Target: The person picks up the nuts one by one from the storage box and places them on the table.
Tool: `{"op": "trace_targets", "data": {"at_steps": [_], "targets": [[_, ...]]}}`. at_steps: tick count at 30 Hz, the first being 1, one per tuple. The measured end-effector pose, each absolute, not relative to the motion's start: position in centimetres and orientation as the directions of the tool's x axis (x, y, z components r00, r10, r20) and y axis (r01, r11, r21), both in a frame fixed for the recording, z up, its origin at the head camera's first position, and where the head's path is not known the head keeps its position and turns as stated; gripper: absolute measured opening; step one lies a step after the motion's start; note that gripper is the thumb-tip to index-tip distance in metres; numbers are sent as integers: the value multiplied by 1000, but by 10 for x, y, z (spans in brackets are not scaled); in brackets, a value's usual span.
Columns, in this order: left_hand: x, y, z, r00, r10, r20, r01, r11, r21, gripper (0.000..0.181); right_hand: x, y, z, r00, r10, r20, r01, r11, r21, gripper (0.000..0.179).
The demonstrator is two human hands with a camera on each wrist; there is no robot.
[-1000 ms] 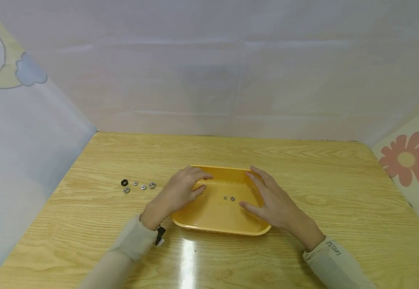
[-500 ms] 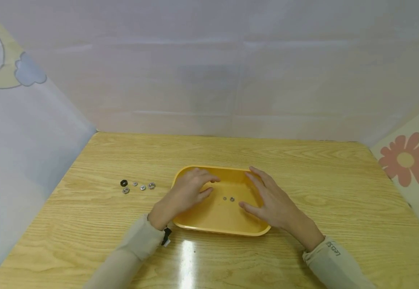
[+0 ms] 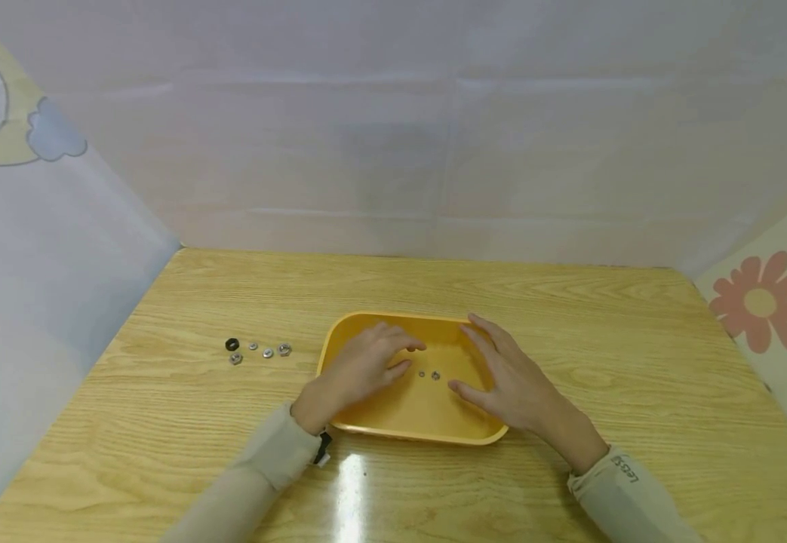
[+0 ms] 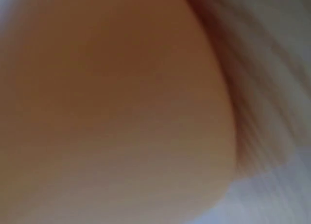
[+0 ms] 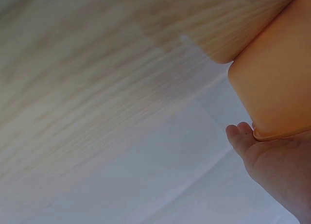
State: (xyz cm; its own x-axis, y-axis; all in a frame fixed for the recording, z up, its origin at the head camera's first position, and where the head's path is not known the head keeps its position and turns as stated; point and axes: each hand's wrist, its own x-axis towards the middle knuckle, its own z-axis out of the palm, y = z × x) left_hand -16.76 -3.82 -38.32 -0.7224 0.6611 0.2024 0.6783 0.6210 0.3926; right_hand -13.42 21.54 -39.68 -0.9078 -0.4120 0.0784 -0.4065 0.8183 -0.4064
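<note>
In the head view, a yellow-orange plastic tray (image 3: 393, 415) stands on the wooden table. My left hand (image 3: 359, 367) hovers over its left half, thumb and fingers apart with a gap between them and nothing visible held. Just right of those fingertips, a tiny metal nut (image 3: 422, 374) and a larger metal nut (image 3: 435, 375) lie on the tray's floor. My right hand (image 3: 518, 385) rests on the right rim, fingers extended and thumb over the inside. The right wrist view shows its fingers (image 5: 238, 136) along the tray's edge (image 5: 272, 136).
Left of the tray lie a black nut (image 3: 232, 344) and several metal nuts (image 3: 284, 350) on the wooden table (image 3: 162, 422). A pale sheet (image 3: 393, 151) hangs behind the table. Blurred orange surface (image 4: 116, 112) fills most of the left wrist view.
My left hand has moved right and slightly down, from the tray's left rim towards the two nuts inside. My right hand and the tray stay nearly in place.
</note>
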Motion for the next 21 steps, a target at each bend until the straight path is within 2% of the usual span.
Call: {"op": "trace_targets", "data": {"at_steps": [21], "targets": [[-168, -22, -389, -712, 701, 47, 677, 667, 310, 27, -134, 215, -398, -905, -415, 89, -413, 813, -410, 84]]}}
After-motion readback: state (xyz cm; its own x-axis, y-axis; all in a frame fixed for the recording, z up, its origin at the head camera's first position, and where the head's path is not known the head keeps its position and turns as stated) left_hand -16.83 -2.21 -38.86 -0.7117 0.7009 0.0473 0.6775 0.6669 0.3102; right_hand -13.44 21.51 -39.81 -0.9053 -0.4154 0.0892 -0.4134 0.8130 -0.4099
